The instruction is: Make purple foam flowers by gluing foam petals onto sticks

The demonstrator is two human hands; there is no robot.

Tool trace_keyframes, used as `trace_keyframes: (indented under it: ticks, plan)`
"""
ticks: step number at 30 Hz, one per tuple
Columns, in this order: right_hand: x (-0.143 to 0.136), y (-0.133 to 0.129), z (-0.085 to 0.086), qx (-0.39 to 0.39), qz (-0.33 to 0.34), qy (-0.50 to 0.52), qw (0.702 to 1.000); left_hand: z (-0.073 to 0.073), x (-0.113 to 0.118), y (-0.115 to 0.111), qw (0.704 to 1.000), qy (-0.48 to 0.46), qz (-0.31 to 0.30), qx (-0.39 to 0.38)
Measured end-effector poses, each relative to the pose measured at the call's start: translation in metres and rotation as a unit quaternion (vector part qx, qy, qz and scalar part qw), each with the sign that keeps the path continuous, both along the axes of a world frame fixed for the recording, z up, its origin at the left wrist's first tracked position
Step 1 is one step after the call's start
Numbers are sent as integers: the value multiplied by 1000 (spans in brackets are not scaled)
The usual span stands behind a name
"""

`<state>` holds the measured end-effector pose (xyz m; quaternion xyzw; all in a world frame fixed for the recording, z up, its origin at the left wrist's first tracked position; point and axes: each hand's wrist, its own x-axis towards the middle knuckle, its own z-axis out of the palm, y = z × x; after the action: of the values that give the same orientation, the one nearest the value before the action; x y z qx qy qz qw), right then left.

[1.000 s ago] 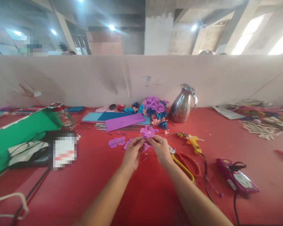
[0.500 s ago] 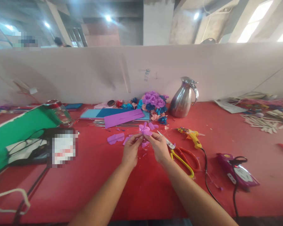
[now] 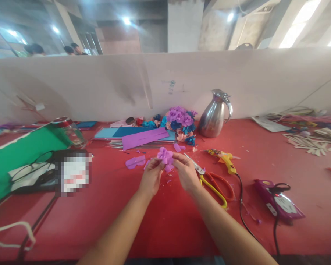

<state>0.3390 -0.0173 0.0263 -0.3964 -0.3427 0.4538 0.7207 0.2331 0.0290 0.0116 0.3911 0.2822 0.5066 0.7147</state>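
A purple paper flower (image 3: 164, 155) is held up between my two hands above the red table. My left hand (image 3: 152, 175) pinches it from below on its left side. The fingers of my right hand (image 3: 185, 171) are closed on a petal at its right edge. Purple paper pieces (image 3: 135, 162) lie just behind and left of my hands. Close to my right hand are scissors (image 3: 209, 184) with one yellow and one red handle. Behind the hands rests a purple paper strip (image 3: 145, 138) on blue sheets (image 3: 107, 133).
A bunch of paper flowers (image 3: 180, 119) lies at the back beside a steel jug (image 3: 213, 114). To the right are a yellow glue gun (image 3: 227, 162) with its cord and a purple power strip (image 3: 278, 200). A glass jar (image 3: 70, 132) and green board (image 3: 44, 147) stand left.
The flower has turned so its ruffled centre faces me more, and it has shifted slightly left. My right fingers have moved to its right edge.
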Motion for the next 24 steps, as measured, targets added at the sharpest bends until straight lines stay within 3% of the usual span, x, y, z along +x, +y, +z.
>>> trace_keyframes:
  ticks: [5, 8, 11, 13, 15, 17, 19, 21, 24]
  plan:
    - [0, -2, 2, -27, 48, 88, 995, 1, -2, 3, 1000, 7, -7, 24]
    - [0, -2, 7, -34, 37, 99, 994, 0, -2, 4, 1000, 16, -4, 27]
    - [11, -8, 15, -49, -27, 37, 998, -2, -2, 7, 1000, 15, 2, 24]
    - [27, -22, 18, -74, -64, -88, 991, -2, -1, 8, 1000, 12, 11, 22]
    - [48, -44, 14, -112, -90, -290, 946, -2, -1, 8, 999, 18, 21, 23]
    - [71, -71, 2, -178, -140, -483, 846, -4, -1, 9, 999, 29, 29, 24]
    - [90, -95, -15, -227, -156, -586, 762, -6, -1, 10, 998, 36, 37, 33]
    - [102, -111, -30, -243, -130, -625, 731, -10, -2, 11, 997, 36, 52, 52]
    - [110, -113, -39, -248, -96, -622, 737, -11, -3, 10, 992, 34, 89, 83]
